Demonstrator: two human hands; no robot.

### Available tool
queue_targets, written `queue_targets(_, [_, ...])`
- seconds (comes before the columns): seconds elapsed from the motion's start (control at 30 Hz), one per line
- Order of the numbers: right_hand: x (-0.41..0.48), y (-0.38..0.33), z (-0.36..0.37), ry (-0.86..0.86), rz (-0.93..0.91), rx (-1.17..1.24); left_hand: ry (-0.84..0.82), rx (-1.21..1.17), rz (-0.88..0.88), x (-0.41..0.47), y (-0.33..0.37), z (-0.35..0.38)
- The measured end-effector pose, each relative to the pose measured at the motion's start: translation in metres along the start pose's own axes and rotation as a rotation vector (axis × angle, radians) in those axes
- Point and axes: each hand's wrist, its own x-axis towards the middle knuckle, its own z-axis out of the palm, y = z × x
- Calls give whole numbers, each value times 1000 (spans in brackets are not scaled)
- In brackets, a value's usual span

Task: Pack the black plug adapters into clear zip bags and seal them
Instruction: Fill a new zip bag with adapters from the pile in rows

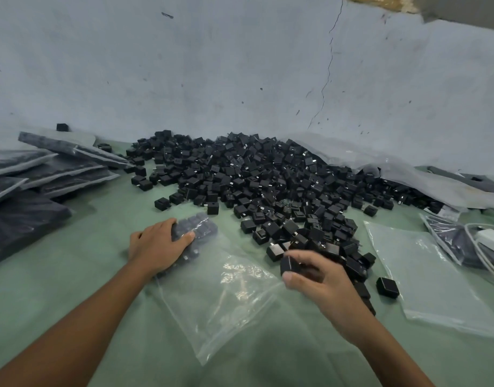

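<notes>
Both forearms reach in from the bottom edge, hands apart: the left hand [156,248] grips the filled far end of a clear bag [226,303] lying flat between them. The right hand [320,279], just right of the bag, pinches one adapter [289,266] between thumb and fingers at the near edge of the pile [268,177]. That pile spreads over a green sheet [72,275] up to a cracked blue-grey wall [212,65], with packed bags [44,169] stacked at left, empty bags [435,275] and a white charger [488,240] at right.
</notes>
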Motion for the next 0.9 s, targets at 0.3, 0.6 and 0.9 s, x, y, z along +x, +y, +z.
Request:
queue_targets(0.3, [-46,7,68,-297,341,270,-4,-21,-6,-4,7,-4])
queue_targets(0.6, [12,9,95,37,550,1314,-12,-6,-15,-4,3,-4])
queue_targets(0.9, [44,16,127,-206,555,1175,-17,-5,-24,-3,2,-1])
